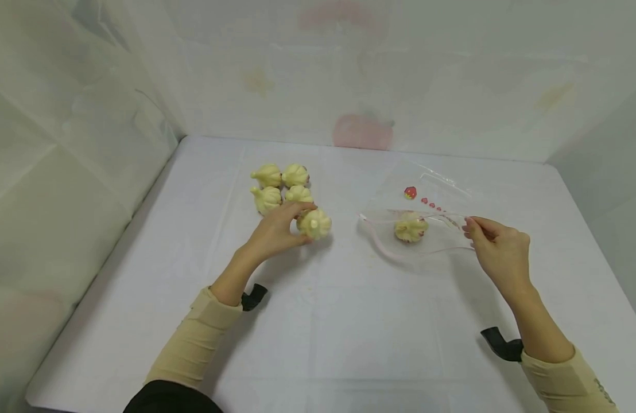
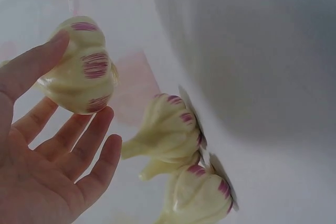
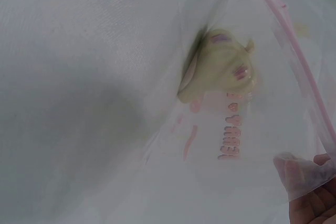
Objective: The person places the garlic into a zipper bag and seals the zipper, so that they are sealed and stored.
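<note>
My left hand pinches a cream garlic bulb between thumb and fingers; purple streaks mark this bulb in the left wrist view. Just behind it, several more garlic bulbs sit grouped on the table, two of them near my left hand in that view. Over on the right, my right hand pinches the edge of a clear zip bag with a pink strip and printed strawberries. One garlic bulb lies inside the bag, seen through the plastic.
A white-covered table spreads under everything. Pale printed sheeting rises behind it and along the left side. A black wrist mount shows at the left wrist and another black mount at the right.
</note>
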{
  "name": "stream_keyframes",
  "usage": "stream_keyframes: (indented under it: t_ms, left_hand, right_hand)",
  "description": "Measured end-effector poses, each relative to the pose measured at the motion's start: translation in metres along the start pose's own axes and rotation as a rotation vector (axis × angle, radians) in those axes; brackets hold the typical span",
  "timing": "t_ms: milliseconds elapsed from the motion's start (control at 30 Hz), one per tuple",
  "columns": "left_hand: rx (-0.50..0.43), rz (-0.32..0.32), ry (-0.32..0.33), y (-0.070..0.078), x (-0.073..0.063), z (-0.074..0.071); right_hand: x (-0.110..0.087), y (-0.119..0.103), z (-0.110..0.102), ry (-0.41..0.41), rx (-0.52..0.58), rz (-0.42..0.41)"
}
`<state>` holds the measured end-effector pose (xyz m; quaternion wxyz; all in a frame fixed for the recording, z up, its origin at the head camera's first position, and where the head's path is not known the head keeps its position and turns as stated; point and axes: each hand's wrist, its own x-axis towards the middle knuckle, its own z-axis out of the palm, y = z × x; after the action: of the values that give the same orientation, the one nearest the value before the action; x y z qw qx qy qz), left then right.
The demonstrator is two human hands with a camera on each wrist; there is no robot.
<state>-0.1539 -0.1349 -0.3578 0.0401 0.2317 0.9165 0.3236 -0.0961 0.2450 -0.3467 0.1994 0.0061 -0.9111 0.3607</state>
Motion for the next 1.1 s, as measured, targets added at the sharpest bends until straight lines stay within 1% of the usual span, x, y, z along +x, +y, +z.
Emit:
stream_keyframes:
  t_ms: [100, 300, 433, 533, 800, 1000, 1100]
  left_hand:
    - [-0.002, -0.002, -0.015, 0.005, 0.002, 0.002]
    - [0.017, 0.043, -0.023, 0.011, 0.007, 0.007]
    - [0.009, 0.054, -0.044, 0.016, 0.009, 0.011]
    - [0.011, 0.066, -0.057, 0.021, 0.01, 0.013]
    - [0.042, 0.105, -0.09, 0.035, 0.016, 0.019]
    - [0.022, 0.112, -0.135, 0.043, 0.018, 0.025]
    - [0.025, 0.116, -0.142, 0.046, 0.019, 0.028]
  right_hand:
    - [0.0, -0.001, 0.0, -0.008, -0.002, 0.006]
    - [0.0, -0.001, 0.0, -0.006, 0.01, 0.016]
    - [0.0, 0.0, 0.0, -0.005, 0.009, 0.019]
    - [0.0, 0.0, 0.0, -0.007, 0.011, 0.027]
    - [0.001, -0.001, -0.001, -0.001, 0.014, 0.016]
    - [0.0, 0.0, 0.0, 0.001, 0.011, 0.015]
    - [0.0, 0.0, -0.001, -0.003, 0.01, 0.018]
